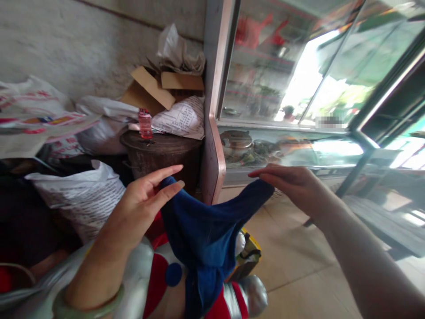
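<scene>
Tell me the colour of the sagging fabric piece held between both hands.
The sagging fabric piece is dark blue; it shows best in the head view.

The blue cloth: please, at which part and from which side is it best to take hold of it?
Probably at its two upper corners, one from each side, between thumb and fingers, as the left hand and right hand hold it. The cloth sags between these corners and hangs in folds below, so a grip there should keep it spread.
</scene>
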Tool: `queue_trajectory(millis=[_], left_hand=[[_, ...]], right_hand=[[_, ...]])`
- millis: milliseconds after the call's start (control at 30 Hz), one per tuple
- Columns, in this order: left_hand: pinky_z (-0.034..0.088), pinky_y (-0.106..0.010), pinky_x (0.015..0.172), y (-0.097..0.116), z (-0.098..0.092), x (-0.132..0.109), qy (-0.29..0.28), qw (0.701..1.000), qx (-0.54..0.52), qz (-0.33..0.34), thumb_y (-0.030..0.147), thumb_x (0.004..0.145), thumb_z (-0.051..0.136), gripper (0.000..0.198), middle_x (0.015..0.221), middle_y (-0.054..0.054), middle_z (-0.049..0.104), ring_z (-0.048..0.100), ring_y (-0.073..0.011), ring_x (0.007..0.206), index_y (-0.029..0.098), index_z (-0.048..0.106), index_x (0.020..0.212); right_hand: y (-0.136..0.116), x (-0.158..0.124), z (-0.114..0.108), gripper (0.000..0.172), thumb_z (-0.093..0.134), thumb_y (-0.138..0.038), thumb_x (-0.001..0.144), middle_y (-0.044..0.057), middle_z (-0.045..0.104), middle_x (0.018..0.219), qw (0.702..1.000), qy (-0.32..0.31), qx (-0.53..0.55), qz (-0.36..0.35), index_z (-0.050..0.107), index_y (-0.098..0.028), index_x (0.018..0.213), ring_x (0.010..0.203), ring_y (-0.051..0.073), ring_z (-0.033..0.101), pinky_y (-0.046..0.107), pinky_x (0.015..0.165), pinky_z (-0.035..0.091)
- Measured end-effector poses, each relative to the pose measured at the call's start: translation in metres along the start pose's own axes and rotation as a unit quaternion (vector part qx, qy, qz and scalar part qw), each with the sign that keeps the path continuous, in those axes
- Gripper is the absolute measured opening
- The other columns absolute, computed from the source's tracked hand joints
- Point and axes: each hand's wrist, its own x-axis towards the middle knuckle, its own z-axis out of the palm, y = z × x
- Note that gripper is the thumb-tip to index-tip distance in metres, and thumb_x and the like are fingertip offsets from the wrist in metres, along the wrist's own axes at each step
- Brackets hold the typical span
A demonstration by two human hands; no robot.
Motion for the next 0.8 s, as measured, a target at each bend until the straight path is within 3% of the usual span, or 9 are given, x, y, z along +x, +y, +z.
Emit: queue_trajectory(millis=[100,167,267,400,500,567,667,800], left_hand=[[0.055,-0.025,0.066,0.020,-0.002,0.020,-0.058,0.997,-0.058,-0.003,0.037,0.067,0.093,0.078,0.080,0.000,0.074,0.065,-0.0155,0.069,0.021,0.066,0.138],[0.058,-0.028,0.070,0.033,-0.004,0.030,-0.067,0.995,-0.066,0.022,0.028,0.060,0.094,0.089,0.085,-0.001,0.076,0.068,-0.0172,0.072,0.019,0.062,0.143],[0.060,-0.036,0.084,0.051,-0.008,0.041,-0.067,0.994,-0.021,0.080,0.022,0.056,0.093,0.090,0.098,-0.002,0.076,0.070,-0.0197,0.086,0.016,0.062,0.141],[0.054,-0.043,0.101,0.064,-0.009,0.048,-0.057,0.979,0.100,0.169,0.026,0.069,0.087,0.069,0.111,-0.003,0.073,0.067,-0.0234,0.103,0.016,0.067,0.134],[0.047,-0.042,0.105,0.064,-0.010,0.050,0.006,0.932,0.256,0.257,0.030,0.085,0.076,0.043,0.120,-0.006,0.071,0.063,-0.0256,0.115,0.016,0.071,0.126],[0.044,-0.042,0.105,0.059,-0.011,0.050,0.018,0.912,0.299,0.281,0.029,0.089,0.070,0.036,0.121,-0.006,0.070,0.062,-0.0268,0.117,0.018,0.070,0.124],[0.042,-0.043,0.104,0.050,-0.012,0.050,0.009,0.909,0.320,0.267,0.032,0.086,0.066,0.032,0.114,-0.007,0.071,0.063,-0.0287,0.112,0.020,0.073,0.115],[0.045,-0.044,0.088,0.037,-0.010,0.054,-0.013,0.923,0.342,0.175,0.045,0.080,0.064,0.039,0.097,-0.010,0.065,0.062,-0.0297,0.093,0.024,0.081,0.107]], right_hand=[[-0.008,0.022,-0.015,0.033,0.059,-0.045,0.097,0.004,0.070,0.082,0.986,0.046,-0.143,-0.065,0.081,-0.022,0.086,0.077,0.020,0.064,0.034,0.075,0.045],[-0.017,0.030,-0.026,0.032,0.055,-0.037,0.098,0.004,0.067,0.081,0.967,0.090,-0.221,-0.087,0.078,-0.020,0.083,0.078,0.020,0.062,0.035,0.075,0.042],[-0.033,0.035,-0.040,0.027,0.054,-0.025,0.100,0.004,0.063,0.078,0.951,0.141,-0.262,-0.079,0.074,-0.017,0.083,0.074,0.016,0.058,0.034,0.074,0.038],[-0.042,0.038,-0.047,0.027,0.056,-0.020,0.101,0.000,0.060,0.067,0.956,0.161,-0.243,-0.025,0.071,-0.017,0.078,0.065,0.013,0.051,0.032,0.068,0.035],[-0.032,0.039,-0.043,0.029,0.055,-0.026,0.100,-0.001,0.057,0.064,0.965,0.177,-0.193,-0.014,0.069,-0.018,0.076,0.062,0.013,0.048,0.031,0.063,0.034],[-0.022,0.038,-0.036,0.031,0.057,-0.035,0.097,-0.002,0.056,0.062,0.973,0.182,-0.144,-0.010,0.069,-0.019,0.074,0.059,0.013,0.046,0.030,0.060,0.033],[-0.007,0.038,-0.021,0.034,0.065,-0.050,0.086,-0.001,0.060,0.063,0.989,0.139,-0.047,0.023,0.071,-0.019,0.072,0.059,0.014,0.049,0.027,0.054,0.033],[0.005,0.040,-0.002,0.049,0.072,-0.066,0.077,-0.003,0.058,0.056,0.988,-0.030,0.057,0.142,0.078,-0.018,0.083,0.049,0.012,0.048,0.023,0.046,0.029]])
